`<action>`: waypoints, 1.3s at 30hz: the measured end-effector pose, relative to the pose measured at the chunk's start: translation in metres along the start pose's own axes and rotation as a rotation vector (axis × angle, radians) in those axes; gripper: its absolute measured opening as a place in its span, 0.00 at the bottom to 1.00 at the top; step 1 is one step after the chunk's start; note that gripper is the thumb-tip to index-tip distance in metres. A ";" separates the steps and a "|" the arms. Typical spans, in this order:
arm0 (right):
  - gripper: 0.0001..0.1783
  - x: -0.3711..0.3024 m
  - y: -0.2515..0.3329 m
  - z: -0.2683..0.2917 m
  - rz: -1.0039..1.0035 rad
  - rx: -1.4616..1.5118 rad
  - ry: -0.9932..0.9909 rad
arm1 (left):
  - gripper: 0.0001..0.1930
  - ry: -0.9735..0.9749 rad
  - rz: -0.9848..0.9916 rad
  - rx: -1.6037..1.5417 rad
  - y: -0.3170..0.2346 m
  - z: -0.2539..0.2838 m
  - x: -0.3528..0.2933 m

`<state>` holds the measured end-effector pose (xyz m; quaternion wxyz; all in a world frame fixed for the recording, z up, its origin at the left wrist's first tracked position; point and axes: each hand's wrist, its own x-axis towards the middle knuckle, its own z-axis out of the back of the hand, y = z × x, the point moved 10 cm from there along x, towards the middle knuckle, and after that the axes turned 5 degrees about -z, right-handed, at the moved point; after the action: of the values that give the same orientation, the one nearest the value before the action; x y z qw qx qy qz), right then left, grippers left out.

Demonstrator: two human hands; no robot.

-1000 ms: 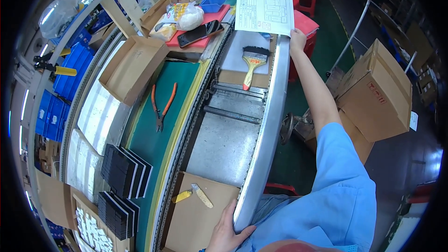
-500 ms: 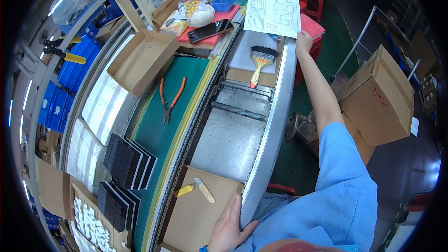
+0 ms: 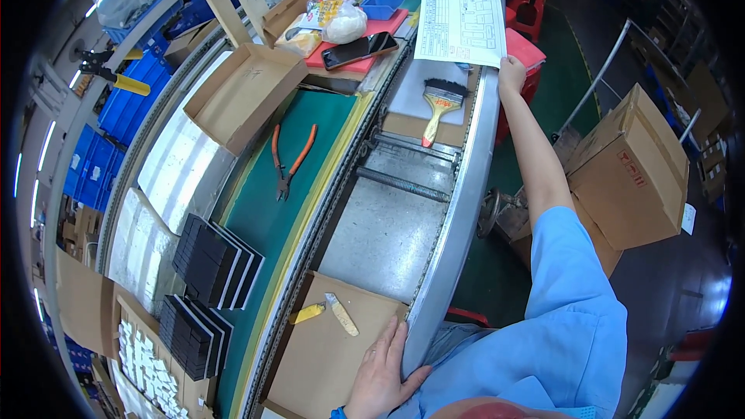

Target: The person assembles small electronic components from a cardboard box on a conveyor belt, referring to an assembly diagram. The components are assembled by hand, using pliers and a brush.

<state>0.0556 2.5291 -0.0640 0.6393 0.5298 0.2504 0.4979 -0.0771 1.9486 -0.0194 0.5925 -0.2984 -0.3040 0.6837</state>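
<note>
Stretched out over the metal side rail, my right hand (image 3: 511,75) pinches the lower right corner of a white printed sheet (image 3: 462,22) with a table and a line drawing on it. My left hand (image 3: 382,372) lies flat, fingers stretched, on the near edge of a cardboard piece (image 3: 318,365) beside the rail. A knife with a worn, pale handle (image 3: 342,315) and a short yellow-handled tool (image 3: 307,313) rest on that cardboard. Just below the sheet lies a wide black-bristled paintbrush (image 3: 441,109).
Orange-handled cutting pliers (image 3: 290,163) lie on the green belt (image 3: 322,120). Stacks of black panels (image 3: 213,264) stand at its left edge. Further off are an open cardboard tray (image 3: 247,97), a phone (image 3: 359,50) and a blue bin (image 3: 382,5). A large carton (image 3: 636,171) stands at right.
The whole view has shifted slightly, so things sit a little further right. Both hands keep their places, the right still on the sheet and the left still flat.
</note>
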 end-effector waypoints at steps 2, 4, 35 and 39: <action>0.16 -0.001 0.001 0.003 0.009 0.036 -0.026 | 0.42 -0.005 0.004 -0.007 0.005 -0.005 -0.002; 0.15 -0.005 0.003 0.002 0.018 0.090 -0.008 | 0.41 0.023 0.158 -0.161 0.028 -0.018 -0.004; 0.22 0.098 0.190 -0.150 0.001 1.031 0.868 | 0.29 -0.130 0.240 -0.105 0.024 0.004 0.000; 0.32 0.085 0.194 -0.247 -0.114 0.794 0.962 | 0.28 -0.112 0.271 -0.120 0.036 -0.001 0.002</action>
<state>-0.1936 2.7003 0.0562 0.2351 0.4295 0.7038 0.5147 -0.0996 1.9464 -0.0477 0.4582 -0.3329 -0.3340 0.7535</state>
